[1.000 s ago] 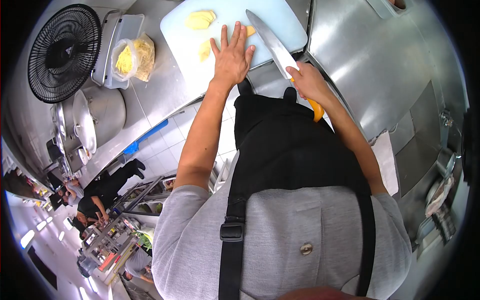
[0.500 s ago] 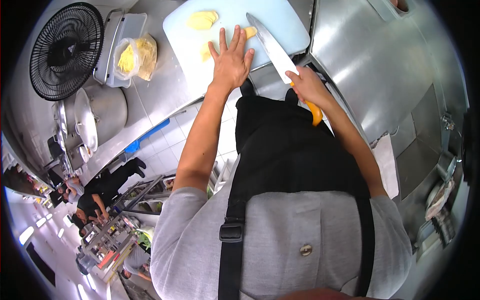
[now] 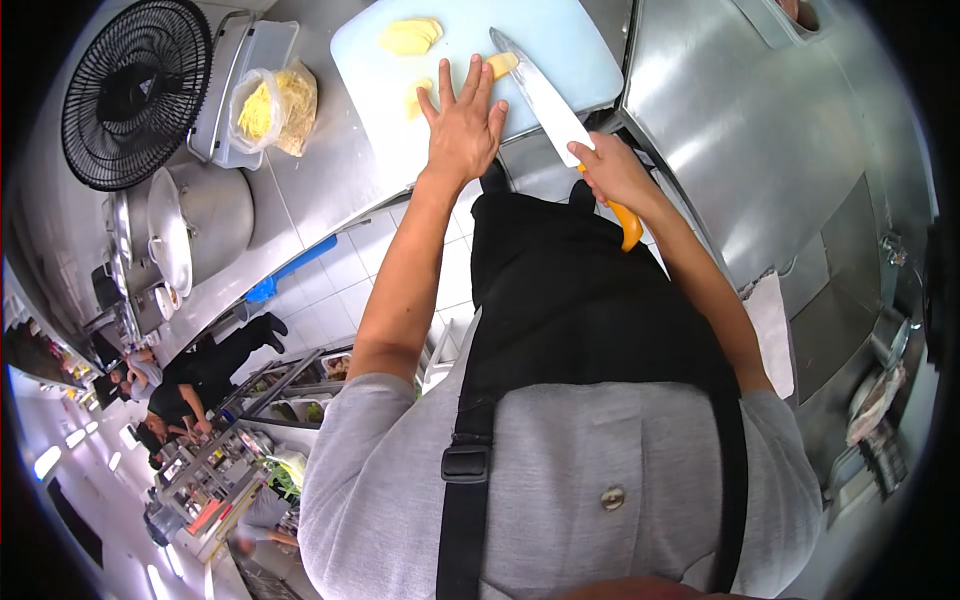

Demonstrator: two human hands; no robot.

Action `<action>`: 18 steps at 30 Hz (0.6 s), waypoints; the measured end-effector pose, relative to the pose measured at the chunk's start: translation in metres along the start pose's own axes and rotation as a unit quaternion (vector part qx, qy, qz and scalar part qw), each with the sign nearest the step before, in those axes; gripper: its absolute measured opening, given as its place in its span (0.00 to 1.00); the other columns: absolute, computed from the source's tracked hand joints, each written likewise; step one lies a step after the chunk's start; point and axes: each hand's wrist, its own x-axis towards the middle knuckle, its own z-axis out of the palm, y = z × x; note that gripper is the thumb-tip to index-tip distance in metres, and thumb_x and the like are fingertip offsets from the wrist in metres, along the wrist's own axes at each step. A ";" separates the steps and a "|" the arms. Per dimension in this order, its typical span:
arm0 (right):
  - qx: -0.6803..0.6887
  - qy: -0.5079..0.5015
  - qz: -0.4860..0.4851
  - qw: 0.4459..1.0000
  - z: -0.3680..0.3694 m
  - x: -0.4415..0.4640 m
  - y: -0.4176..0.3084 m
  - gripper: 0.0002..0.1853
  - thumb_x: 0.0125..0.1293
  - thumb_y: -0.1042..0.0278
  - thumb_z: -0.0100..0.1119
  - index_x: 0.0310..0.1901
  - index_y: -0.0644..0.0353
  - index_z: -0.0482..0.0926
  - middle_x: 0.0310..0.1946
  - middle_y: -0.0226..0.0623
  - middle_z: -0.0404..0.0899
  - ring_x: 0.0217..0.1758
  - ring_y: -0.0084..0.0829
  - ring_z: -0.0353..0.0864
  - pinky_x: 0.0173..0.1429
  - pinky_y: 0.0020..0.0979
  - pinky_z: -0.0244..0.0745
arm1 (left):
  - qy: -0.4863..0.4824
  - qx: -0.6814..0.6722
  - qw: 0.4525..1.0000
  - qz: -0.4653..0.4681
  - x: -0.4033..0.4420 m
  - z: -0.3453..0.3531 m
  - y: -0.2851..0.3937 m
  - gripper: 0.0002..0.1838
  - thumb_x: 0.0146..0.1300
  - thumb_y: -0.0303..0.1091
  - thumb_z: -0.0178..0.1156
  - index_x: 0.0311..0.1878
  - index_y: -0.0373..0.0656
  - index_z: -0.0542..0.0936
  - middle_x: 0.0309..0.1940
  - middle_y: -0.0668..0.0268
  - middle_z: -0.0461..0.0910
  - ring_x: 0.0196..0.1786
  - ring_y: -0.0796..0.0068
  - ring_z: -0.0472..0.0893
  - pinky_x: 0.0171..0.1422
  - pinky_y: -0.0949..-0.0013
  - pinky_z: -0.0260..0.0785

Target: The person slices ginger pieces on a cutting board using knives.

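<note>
My right hand (image 3: pixel 612 168) is wrapped round the orange-yellow handle of a large kitchen knife (image 3: pixel 545 105). Its blade slants up and left over the white cutting board (image 3: pixel 590 60), with the edge beside the end of a pale yellow peeled piece (image 3: pixel 502 65), perhaps ginger or potato. Fingers spread and stretched out, my left hand (image 3: pixel 464 130) lies over the board, its fingertips at that piece and partly covering it. Thin slices (image 3: pixel 410 36) of the same pale food lie fanned at the board's upper left. More slices (image 3: pixel 418 98) show beside my left thumb and fingers.
A bag of yellow shreds (image 3: pixel 258 112) sits left of the board, near a clear plastic container (image 3: pixel 270 45) and a black fan (image 3: pixel 135 95). Large metal pots (image 3: pixel 215 215) stand farther along the counter. At right are a steel worktop (image 3: pixel 740 130) and a white cloth (image 3: pixel 768 335). Other people work in the background.
The view has shifted very slightly. Both hands, the knife and the pale pieces keep practically the same positions relative to the board.
</note>
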 end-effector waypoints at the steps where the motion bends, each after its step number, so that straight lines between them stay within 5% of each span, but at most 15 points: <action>1: 0.003 -0.006 -0.010 1.000 0.002 0.007 0.002 0.21 0.85 0.54 0.55 0.44 0.69 0.79 0.20 0.35 0.73 0.15 0.31 0.75 0.22 0.38 0.72 | 0.001 0.000 1.000 0.001 -0.002 0.001 0.001 0.35 0.89 0.54 0.41 0.89 0.46 0.61 0.91 0.63 0.56 0.92 0.36 0.42 0.87 0.17 0.33; 18: -0.003 -0.016 -0.027 1.000 0.010 0.014 0.002 0.21 0.85 0.54 0.56 0.46 0.70 0.80 0.20 0.37 0.76 0.16 0.32 0.78 0.23 0.40 0.74 | 0.012 -0.013 1.000 0.000 -0.003 0.005 -0.002 0.34 0.89 0.52 0.40 0.89 0.44 0.62 0.91 0.62 0.55 0.92 0.32 0.41 0.86 0.16 0.34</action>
